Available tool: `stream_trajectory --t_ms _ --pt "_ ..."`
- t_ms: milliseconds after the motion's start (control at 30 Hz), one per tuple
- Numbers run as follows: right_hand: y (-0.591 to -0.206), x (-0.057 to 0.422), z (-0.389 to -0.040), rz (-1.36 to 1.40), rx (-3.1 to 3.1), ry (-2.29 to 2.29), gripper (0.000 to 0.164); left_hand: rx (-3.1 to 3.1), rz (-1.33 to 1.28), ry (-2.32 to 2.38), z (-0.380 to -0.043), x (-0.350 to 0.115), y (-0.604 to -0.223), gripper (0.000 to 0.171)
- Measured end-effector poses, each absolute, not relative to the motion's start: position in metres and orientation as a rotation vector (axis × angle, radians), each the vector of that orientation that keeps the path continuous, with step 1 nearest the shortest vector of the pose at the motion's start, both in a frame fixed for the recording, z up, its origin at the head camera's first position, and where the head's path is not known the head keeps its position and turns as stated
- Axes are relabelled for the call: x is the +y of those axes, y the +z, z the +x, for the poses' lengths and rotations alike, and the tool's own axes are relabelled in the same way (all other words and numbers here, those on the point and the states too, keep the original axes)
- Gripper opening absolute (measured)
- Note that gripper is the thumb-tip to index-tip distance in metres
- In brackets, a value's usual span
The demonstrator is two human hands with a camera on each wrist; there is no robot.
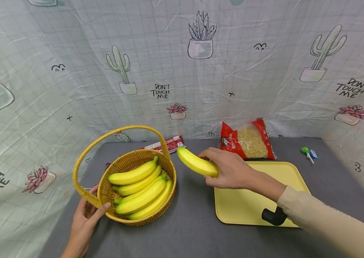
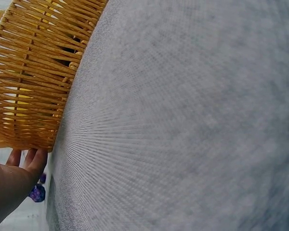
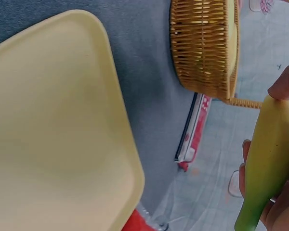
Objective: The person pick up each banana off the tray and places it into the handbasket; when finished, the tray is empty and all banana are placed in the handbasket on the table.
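Note:
My right hand (image 1: 230, 168) holds a yellow banana (image 1: 198, 163) above the table, between the basket and the tray. Thumb and fingers wrap the banana, whose green end shows in the right wrist view. On the left stands a round woven wicker basket (image 1: 143, 221) with a tall arched handle (image 1: 78, 168). Several bananas (image 1: 143, 197) lie in it side by side. My left hand (image 1: 86, 218) grips the basket's left side near the handle's foot, thumb over the rim and fingers against the outer wall. In the left wrist view, fingertips touch the wicker (image 2: 33, 72).
A pale yellow tray (image 1: 243, 215) lies on the grey table at right, under my right forearm. Behind it rests a red bag of pasta (image 1: 251, 141). A lollipop (image 1: 306, 150) lies far right. A red packet (image 1: 175, 143) sits behind the basket. Patterned cloth surrounds the table.

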State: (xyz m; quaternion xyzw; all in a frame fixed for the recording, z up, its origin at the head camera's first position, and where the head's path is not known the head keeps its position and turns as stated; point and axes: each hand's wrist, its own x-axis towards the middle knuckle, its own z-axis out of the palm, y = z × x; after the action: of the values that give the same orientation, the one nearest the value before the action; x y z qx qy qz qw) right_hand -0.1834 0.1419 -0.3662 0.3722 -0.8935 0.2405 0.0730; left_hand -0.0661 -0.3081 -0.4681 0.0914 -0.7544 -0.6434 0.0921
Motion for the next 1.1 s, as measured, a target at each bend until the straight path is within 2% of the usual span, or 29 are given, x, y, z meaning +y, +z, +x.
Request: stream_trajectory --t_ms 633,1100 --pt "-0.338 0.103 -0.185 1.417 -2.640 0.625 0.047 -2.264 0.277 -1.901 -0.066 -0.308 -0.467 0.076" --pt "-0.328 0.065 -0.186 1.672 -2.601 0.523 0.050 -2.256 0.294 -1.906 -0.066 -0.308 -0.467 0.075"
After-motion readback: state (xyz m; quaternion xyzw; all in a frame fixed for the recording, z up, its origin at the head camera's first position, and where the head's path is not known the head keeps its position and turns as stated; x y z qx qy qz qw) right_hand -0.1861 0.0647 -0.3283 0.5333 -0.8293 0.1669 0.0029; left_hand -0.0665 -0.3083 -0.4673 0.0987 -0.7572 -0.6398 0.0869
